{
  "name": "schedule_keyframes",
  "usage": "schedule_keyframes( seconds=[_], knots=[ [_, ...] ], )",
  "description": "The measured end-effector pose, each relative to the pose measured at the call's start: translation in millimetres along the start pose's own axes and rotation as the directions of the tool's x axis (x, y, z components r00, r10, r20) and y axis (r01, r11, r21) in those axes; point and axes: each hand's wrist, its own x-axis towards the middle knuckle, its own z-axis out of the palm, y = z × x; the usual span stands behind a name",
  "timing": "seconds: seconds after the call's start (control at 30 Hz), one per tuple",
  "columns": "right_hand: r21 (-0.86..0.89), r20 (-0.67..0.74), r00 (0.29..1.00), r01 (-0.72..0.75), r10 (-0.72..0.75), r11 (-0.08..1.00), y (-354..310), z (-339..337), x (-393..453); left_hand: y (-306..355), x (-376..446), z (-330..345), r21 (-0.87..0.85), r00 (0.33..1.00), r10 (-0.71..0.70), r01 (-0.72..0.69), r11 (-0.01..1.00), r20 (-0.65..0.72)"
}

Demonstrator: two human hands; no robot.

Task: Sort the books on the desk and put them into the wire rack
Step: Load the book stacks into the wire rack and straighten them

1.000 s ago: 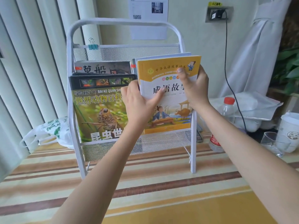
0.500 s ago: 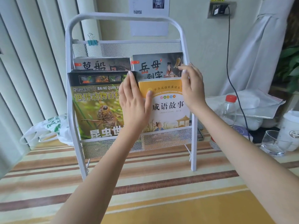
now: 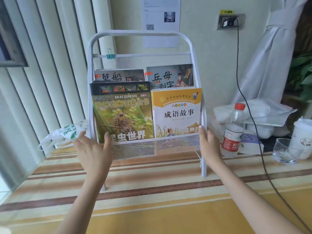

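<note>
Desk (image 3: pixel 152 208) with striped cloth, no loose books visible on it in this view. Wire rack (image 3: pixel 140 33) stands upright at the back, against the wall.

Rack contents, all seated:
- front tier left: insect encyclopedia (image 3: pixel 122 114)
- front tier right: yellow idiom-story book (image 3: pixel 176 112), just beside it, edges roughly level
- rear tier: two darker books, left (image 3: pixel 119 75) and right (image 3: pixel 169 76), only top halves showing

Hands flank the rack's lower front. Left hand (image 3: pixel 92 150): fingers spread and relaxed, holding nothing; thumb tip overlaps the encyclopedia's bottom corner, can't tell if it's touching. Right hand (image 3: pixel 208 146): fingers straight, empty, sitting against or just beside the right frame post.

Judgement: loading step looks done, this is the final squaring or check. Next move, if any: hold both side posts to straighten the rack, or pull away. Light frame, so push evenly or it skids on the cloth.

Beside it on the right: water bottle (image 3: pixel 233 130), glass (image 3: pixel 285 150), paper cup (image 3: pixel 303 135).
</note>
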Motion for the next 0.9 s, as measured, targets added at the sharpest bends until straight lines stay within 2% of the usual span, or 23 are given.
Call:
schedule_keyframes(
  seconds=[0.07, 0.2, 0.33, 0.63, 0.9],
  knots=[
    [-0.043, -0.02, 1.0, -0.007, 0.006, 0.999, 0, 4, -1, -6, -8, -1, -0.065, 0.995, -0.062, 0.067, 0.996, 0.072],
    [-0.084, -0.028, 0.998, -0.054, 0.052, 0.995, -3, 5, 0, -9, -13, -6, 0.005, 0.998, 0.007, -0.007, 1.0, 0.065],
    [-0.084, -0.049, 0.996, -0.073, 0.069, 0.994, -10, 2, -6, -8, -15, -14, 0.003, 0.994, 0.019, -0.02, 1.0, 0.109],
    [-0.125, -0.229, 0.973, -0.032, 0.003, 0.992, -16, -23, -55, -16, -38, -50, 0.01, 0.995, 0.05, -0.051, 0.999, 0.084],
    [-0.127, -0.291, 0.956, -0.009, -0.029, 0.992, -29, -51, -93, -20, -64, -81, -0.015, 0.996, 0.074, -0.073, 0.997, 0.058]
  ],
)
